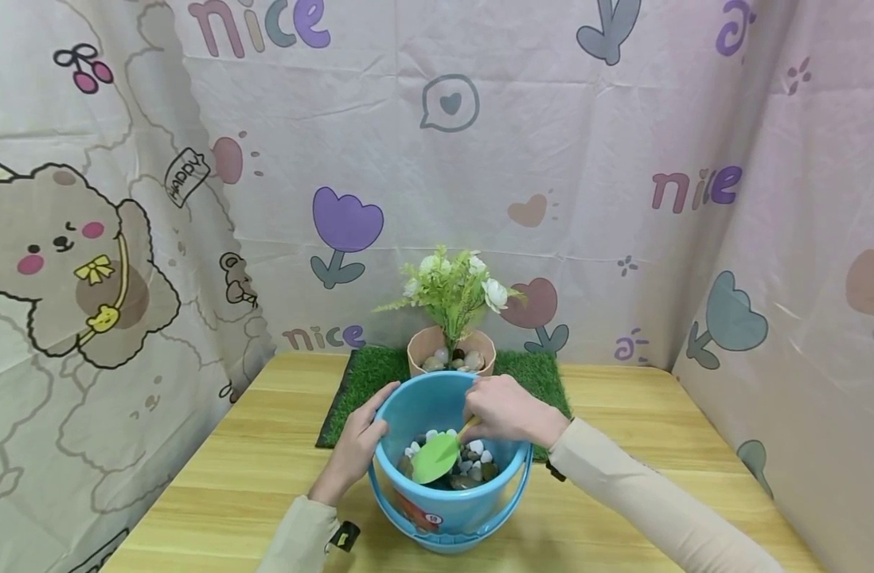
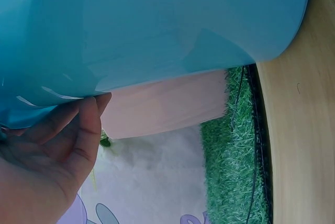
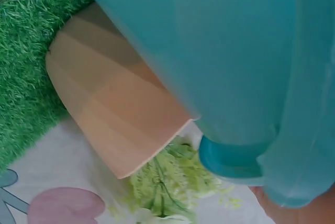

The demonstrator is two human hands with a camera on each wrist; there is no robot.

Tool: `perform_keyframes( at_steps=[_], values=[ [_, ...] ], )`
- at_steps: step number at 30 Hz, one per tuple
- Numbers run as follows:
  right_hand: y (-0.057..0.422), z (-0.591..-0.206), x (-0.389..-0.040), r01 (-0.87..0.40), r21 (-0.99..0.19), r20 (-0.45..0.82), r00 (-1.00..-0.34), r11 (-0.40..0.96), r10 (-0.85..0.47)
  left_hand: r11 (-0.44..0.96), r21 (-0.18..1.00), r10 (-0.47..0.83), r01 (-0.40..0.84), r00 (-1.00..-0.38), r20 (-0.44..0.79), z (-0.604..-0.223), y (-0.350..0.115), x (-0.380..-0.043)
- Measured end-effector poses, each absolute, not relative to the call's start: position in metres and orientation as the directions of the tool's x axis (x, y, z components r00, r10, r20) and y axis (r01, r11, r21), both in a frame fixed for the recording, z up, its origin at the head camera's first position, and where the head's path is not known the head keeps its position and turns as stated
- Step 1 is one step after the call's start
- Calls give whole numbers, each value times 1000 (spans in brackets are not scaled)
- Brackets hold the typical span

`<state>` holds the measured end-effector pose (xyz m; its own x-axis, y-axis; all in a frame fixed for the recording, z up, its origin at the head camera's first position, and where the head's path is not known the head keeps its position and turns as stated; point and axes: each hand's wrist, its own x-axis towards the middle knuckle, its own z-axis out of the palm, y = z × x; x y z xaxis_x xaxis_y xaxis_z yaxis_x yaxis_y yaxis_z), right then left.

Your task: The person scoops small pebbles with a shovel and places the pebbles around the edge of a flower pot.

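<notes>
A light-blue bucket [image 1: 473,508] stands on the wooden table, its handle hanging down at the front. My left hand [image 1: 354,446] grips the rim at the left side; in the left wrist view its fingertips [image 2: 90,114] lie against the blue wall. Inside the bucket my right hand [image 1: 507,410] holds a small toy shovel [image 1: 435,459] by its yellow handle. The shovel's green blade slants down over white and brown stones [image 1: 473,458] in the bucket. From the right wrist view, the bucket wall [image 3: 220,51] hides most of the right hand and the whole shovel.
Directly behind the bucket is a pale pink flowerpot [image 1: 417,350] with stones and white artificial flowers [image 1: 451,290]. It stands on a green turf mat [image 1: 533,378]. Printed cloth [image 1: 552,159] hangs behind and beside the table [image 1: 609,493].
</notes>
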<state>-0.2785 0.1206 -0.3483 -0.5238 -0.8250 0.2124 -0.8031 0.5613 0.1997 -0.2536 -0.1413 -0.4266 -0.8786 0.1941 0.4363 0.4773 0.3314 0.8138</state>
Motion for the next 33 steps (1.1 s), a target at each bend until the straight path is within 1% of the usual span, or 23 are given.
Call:
perform_keyframes(
  at_steps=[7, 11, 20, 29, 33],
  values=[
    [124, -348, -281, -818, 103, 195, -541, 565, -818, 335, 812, 190, 479, -878, 439, -426, -141, -254],
    [126, -346, -281, -818, 72, 196, -550, 571, -812, 333, 812, 193, 479, -878, 439, -426, -141, -254],
    [134, -339, -282, -818, 3, 250, -556, 575, -793, 342, 810, 188, 477, -879, 438, -426, -141, -255],
    [141, -335, -284, -776, -87, 280, -620, 624, -733, 348, 811, 185, 470, -883, 431, -427, -142, -254],
    [143, -337, -285, -774, -100, 285, -624, 625, -727, 348, 817, 179, 460, -888, 424, -427, -141, -254]
  ],
)
